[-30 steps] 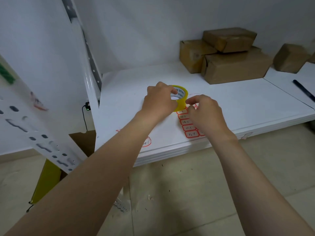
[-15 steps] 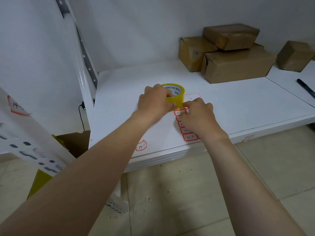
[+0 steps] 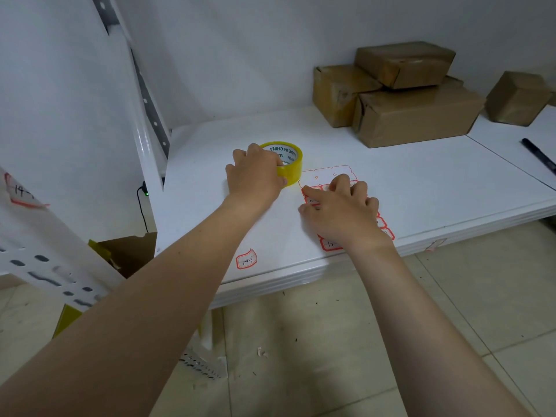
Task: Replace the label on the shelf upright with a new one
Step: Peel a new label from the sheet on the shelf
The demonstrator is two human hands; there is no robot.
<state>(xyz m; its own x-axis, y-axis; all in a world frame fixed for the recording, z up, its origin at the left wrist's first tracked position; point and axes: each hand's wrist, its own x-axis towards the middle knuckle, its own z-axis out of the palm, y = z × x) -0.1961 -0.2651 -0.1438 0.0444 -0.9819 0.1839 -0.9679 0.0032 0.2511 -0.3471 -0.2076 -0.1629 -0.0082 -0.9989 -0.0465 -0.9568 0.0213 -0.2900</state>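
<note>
A yellow tape roll (image 3: 290, 164) rests flat on the white shelf board (image 3: 421, 182), and my left hand (image 3: 255, 176) grips its near side. Just right of it lies a sheet of red-bordered labels (image 3: 328, 173). My right hand (image 3: 341, 212) presses down on the sheet with spread fingers, the fingertips at its upper rows. One loose label marked 14-3 (image 3: 246, 260) lies near the board's front edge. A white perforated shelf upright (image 3: 39, 251) slants across the left foreground and carries an old red-bordered label (image 3: 19, 191).
Several brown taped parcels (image 3: 412, 115) are stacked at the back right of the board. A black pen (image 3: 538, 153) lies on the adjoining board at the far right. A cardboard box (image 3: 126, 254) and a black cable (image 3: 143, 206) sit under the upright on the tiled floor.
The tape roll, held tilted above the board a second ago, now lies flat on it under my left hand. My right hand has settled onto the label sheet.
</note>
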